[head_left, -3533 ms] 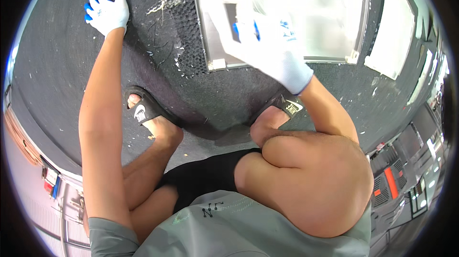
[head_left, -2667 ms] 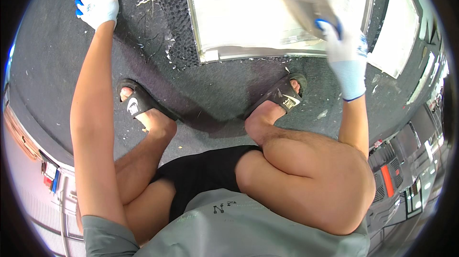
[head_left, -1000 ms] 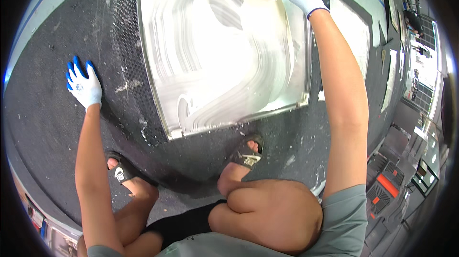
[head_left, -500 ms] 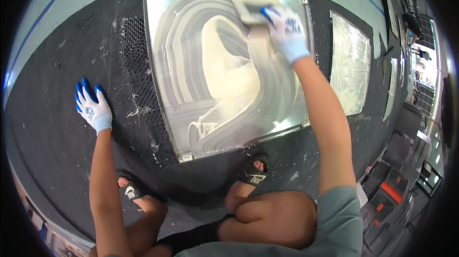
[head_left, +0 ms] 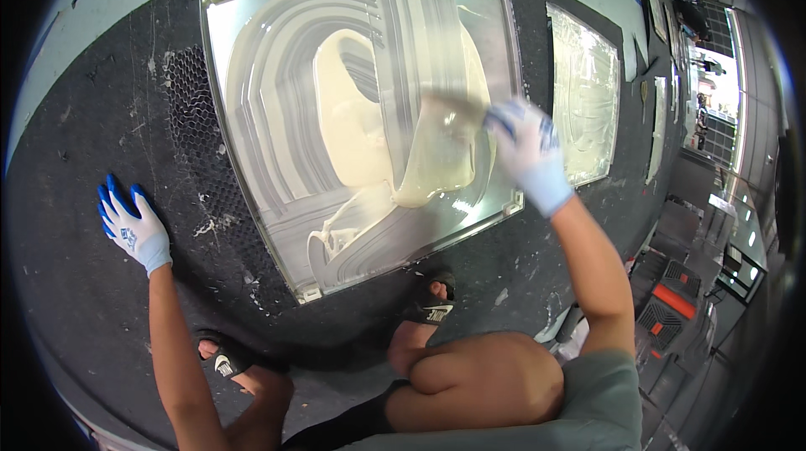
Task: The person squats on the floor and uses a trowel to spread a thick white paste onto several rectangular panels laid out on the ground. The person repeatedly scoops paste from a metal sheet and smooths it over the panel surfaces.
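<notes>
My right hand [head_left: 531, 153], in a white glove with blue fingertips, is closed round a wide flat spreader [head_left: 453, 107], blurred by motion. The spreader is over the right half of a shiny square panel [head_left: 495, 44]. Cream-coloured paste [head_left: 346, 144] covers much of that panel, smooth and thick in the middle and combed into fine curved streaks toward the left. A thick fold of paste lies just on the near side of the spreader. My left hand [head_left: 134, 228], gloved alike, rests on the black surface left of the panel with its fingers spread, holding nothing.
Black honeycomb mesh [head_left: 197, 107] lies along the panel's left edge. Right of it is a smaller panel [head_left: 583, 94] smeared with pale paste. Pale blocks, one a corner block [head_left: 309, 293], sit at the panel's corners. My sandalled feet [head_left: 437, 300] are near its front edge.
My right hand has drawn the spreader from the panel's far edge toward me, leaving a straight streaked band through the paste. The view has shifted slightly; my left hand still rests flat.
</notes>
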`<state>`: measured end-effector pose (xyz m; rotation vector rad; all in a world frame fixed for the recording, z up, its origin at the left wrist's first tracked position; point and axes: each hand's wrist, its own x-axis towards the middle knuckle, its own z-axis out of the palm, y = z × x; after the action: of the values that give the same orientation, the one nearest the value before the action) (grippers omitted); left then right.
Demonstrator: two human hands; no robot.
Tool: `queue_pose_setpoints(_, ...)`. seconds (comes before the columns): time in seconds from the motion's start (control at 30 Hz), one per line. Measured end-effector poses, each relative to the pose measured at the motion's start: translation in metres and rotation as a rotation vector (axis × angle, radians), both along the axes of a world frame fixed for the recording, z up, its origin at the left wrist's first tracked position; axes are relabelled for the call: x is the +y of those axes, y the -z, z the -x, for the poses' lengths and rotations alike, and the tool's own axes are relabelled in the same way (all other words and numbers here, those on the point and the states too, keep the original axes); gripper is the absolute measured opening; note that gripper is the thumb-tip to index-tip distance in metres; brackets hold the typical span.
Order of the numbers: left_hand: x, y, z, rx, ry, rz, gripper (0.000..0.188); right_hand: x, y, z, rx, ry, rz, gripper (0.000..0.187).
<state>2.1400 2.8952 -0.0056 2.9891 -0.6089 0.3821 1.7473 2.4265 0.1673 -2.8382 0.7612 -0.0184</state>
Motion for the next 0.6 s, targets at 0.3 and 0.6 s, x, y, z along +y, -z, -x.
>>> queue_pose_setpoints(0.3,-0.002,-0.003,0.001,0.002,0.003,0.022,0.058,-0.110,0.058,-0.099,0.129,0.244,0.356,0.025)
queue_pose_setpoints(0.6,0.000,-0.004,0.001,0.002,0.019,0.007,0.057,0.048,0.007,-0.021,0.075,0.078,-0.208,0.013)
